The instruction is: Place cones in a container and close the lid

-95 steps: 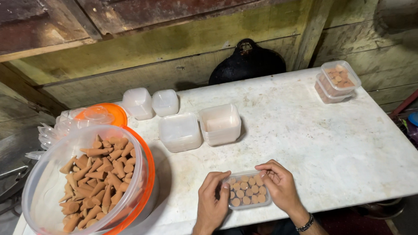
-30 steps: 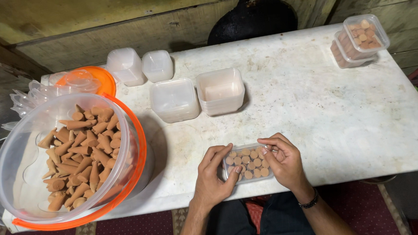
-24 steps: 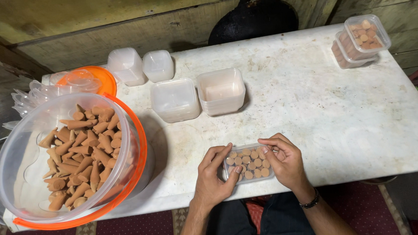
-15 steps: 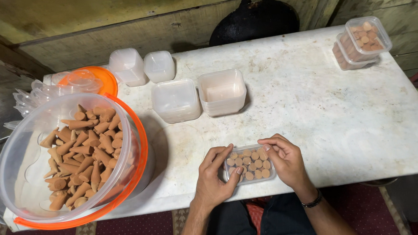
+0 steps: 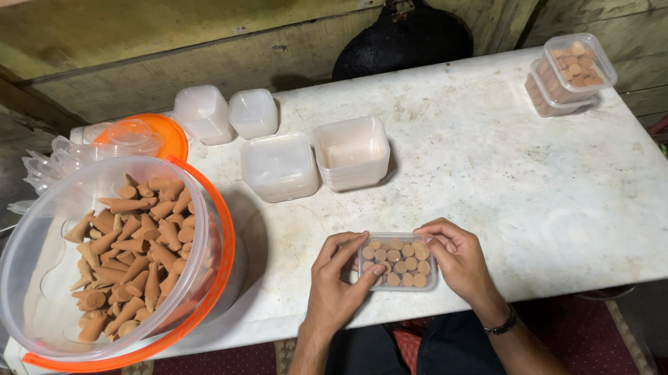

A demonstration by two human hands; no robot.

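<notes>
Two hands, left hand (image 5: 338, 281) and right hand (image 5: 456, 262), each grasping one small clear tub (image 5: 397, 261) full of brown cones.

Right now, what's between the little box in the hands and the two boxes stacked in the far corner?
Nothing. The head view shows only bare white table between the small box of cones and the stacked filled boxes.

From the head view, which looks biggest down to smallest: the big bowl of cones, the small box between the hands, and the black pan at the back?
1. Big bowl, though it is nearest the camera.
2. Black pan.
3. Small box.
</notes>
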